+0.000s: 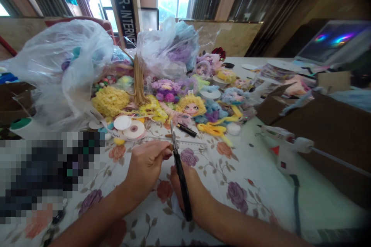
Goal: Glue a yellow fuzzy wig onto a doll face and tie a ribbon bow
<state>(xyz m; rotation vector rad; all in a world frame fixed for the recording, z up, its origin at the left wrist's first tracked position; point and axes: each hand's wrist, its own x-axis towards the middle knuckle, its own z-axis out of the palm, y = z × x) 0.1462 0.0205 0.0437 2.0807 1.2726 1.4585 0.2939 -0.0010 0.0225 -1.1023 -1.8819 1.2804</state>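
Note:
My right hand (195,189) grips a pair of scissors (180,175) with black handles. Their blades point away from me and look nearly closed. Just left of the blades, my left hand (147,158) is closed in a pinch. Something small and brownish shows at its fingertips, too small to name. Beyond the scissors' tip lie a black marker-like tube (187,130) and a clear ruler (193,146). A doll head with curly yellow hair (191,106) sits behind them.
Plastic bags (72,58), yellow yarn (110,101), ribbon spools (136,129) and yellow strips (213,128) crowd the back of the floral tablecloth (208,173). A hot glue gun (285,144) stands at right beside a cardboard box (333,150). The left foreground is pixelated.

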